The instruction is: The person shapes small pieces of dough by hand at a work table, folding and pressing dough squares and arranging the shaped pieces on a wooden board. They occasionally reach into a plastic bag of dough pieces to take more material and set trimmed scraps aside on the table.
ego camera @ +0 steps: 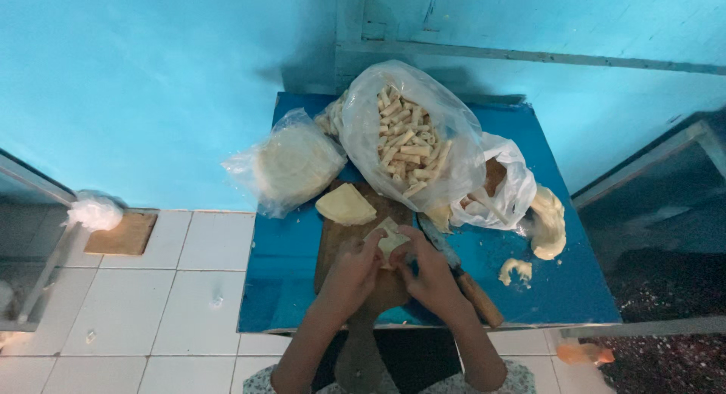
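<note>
Fingers of left hand (354,267) and right hand (431,267) pinch closed on pale wrapper (389,240) over wooden board (338,243)

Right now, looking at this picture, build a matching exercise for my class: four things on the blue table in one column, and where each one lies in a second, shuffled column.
Things
1. knife
2. big bag of rolled sticks
3. bag of round wrappers
4. small wrapper piece

Places
A. at the table's back left corner, hanging over the edge
B. between the fingers of both hands, over the wooden board
C. right of the board, wooden handle toward the person
D. at the back middle of the blue table, mouth open

Pairs: 1-C, 2-D, 3-A, 4-B
</note>
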